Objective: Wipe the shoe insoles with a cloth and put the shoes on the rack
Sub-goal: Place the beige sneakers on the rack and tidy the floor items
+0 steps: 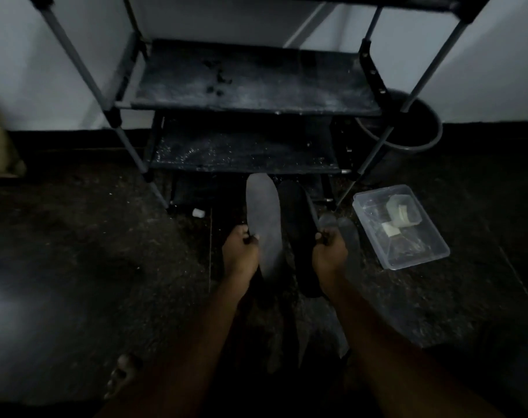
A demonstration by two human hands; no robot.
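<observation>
On the dark floor in front of the black shelf rack with grey metal poles [127, 143], the left hand [241, 251] holds a flat grey shoe insole [262, 224] upright. Its fingers [252, 238] are curled and pinch the insole's left edge, and the insole's toe points towards the rack's lowest shelf. The right hand [329, 254] has its fingers [320, 235] pressed together, pinching the side of a black shoe [296, 230] that lies between the two hands. A second grey insole [348, 236] shows just behind that hand; the dim light hides whether it is held too. A clear plastic rectangular container [431, 245] sits on the floor to the right, near a dark round bucket [419, 143].
</observation>
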